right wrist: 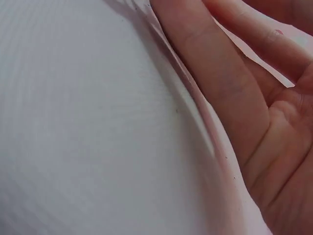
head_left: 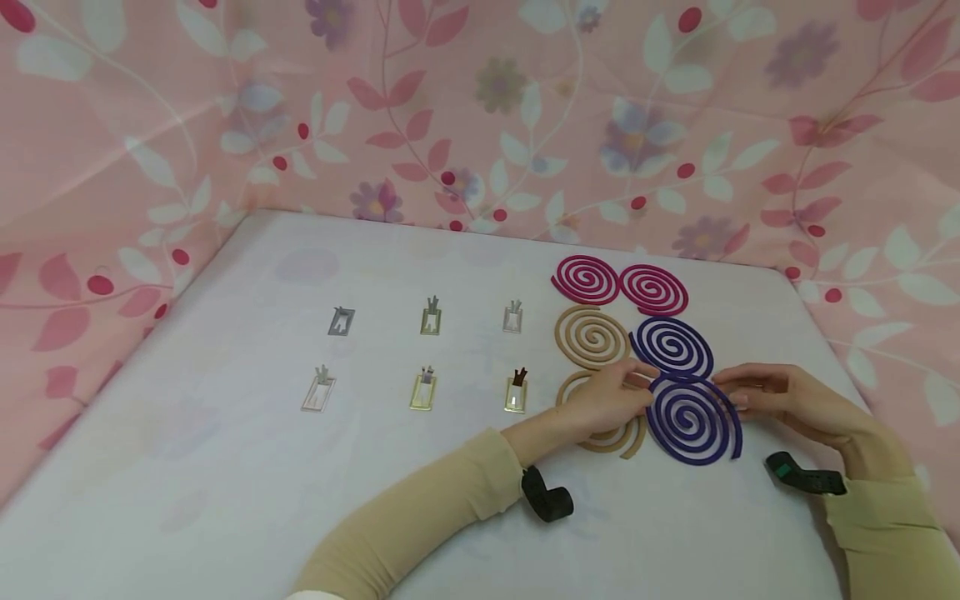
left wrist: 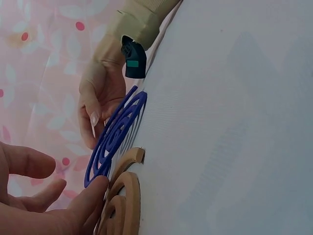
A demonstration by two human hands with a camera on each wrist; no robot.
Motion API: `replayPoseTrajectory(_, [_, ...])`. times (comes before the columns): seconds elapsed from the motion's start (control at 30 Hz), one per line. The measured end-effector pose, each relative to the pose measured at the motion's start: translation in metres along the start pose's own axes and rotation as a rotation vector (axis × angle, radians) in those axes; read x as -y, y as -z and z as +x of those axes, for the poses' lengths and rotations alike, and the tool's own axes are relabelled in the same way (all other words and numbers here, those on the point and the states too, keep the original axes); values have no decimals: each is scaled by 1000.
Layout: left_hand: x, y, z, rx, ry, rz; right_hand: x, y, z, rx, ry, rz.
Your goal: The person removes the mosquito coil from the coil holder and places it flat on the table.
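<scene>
A blue mosquito coil (head_left: 690, 419) lies slightly tilted between the two hands, its far edge overlapping another blue coil (head_left: 672, 346). In the left wrist view the coil (left wrist: 117, 132) shows a gap and shadow between it and the table. My left hand (head_left: 611, 396) holds its left edge with the fingertips, above a tan coil (head_left: 633, 442) partly hidden by that hand. My right hand (head_left: 791, 400) is at the right edge, fingers loosely extended. The right wrist view shows the fingers of this hand (right wrist: 234, 98) spread, without the coil.
Two pink coils (head_left: 585, 279) and another tan coil (head_left: 592, 337) lie farther back. To the left, several small metal coil stands (head_left: 423, 389) sit in two rows on the white-covered table (head_left: 225, 500). A floral curtain (head_left: 480, 125) rises behind.
</scene>
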State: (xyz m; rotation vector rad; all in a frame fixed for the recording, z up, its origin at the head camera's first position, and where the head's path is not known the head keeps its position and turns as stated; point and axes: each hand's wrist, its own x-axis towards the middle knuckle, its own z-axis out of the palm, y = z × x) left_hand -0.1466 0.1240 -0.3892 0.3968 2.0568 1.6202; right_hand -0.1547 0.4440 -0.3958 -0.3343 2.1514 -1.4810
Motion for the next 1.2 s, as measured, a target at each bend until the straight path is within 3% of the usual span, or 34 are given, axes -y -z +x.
replayPoseTrajectory(0.33, [1, 2, -1, 3, -11, 24, -1, 2, -2, -26, 1, -51])
replayPoseTrajectory(0.67, [0, 5, -3, 31, 18, 19, -4, 6, 0, 42, 50, 18])
replayPoseTrajectory(0.9, [0, 8, -3, 52, 37, -1, -5, 4, 2, 37, 18, 37])
replayPoseTrajectory(1.2, [-1, 22, 4, 101, -22, -46, -12, 6, 0, 2, -19, 68])
